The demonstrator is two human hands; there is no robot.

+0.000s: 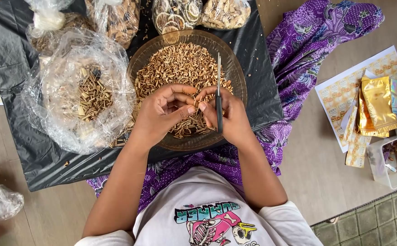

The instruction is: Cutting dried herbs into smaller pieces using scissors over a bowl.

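Nearest, both hands meet over the brown bowl [139, 59] on the black sheet [262, 91]. Left hand [162, 111], fingers curled, pinches a dried stick [197, 97]; right hand [228, 119] is closed round scissors [218, 86], blades pointing away. Beyond, the bowl's chopped pieces [175, 66]; at the sheet's left edge, an open clear bag [57, 95]; more bags [223, 13] along its far edge.

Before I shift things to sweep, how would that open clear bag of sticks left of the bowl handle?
The clear bag looks thin and crinkly, so probably floppy. Its mouth gapes open, so the dried sticks would likely spill if tipped. It is probably light.
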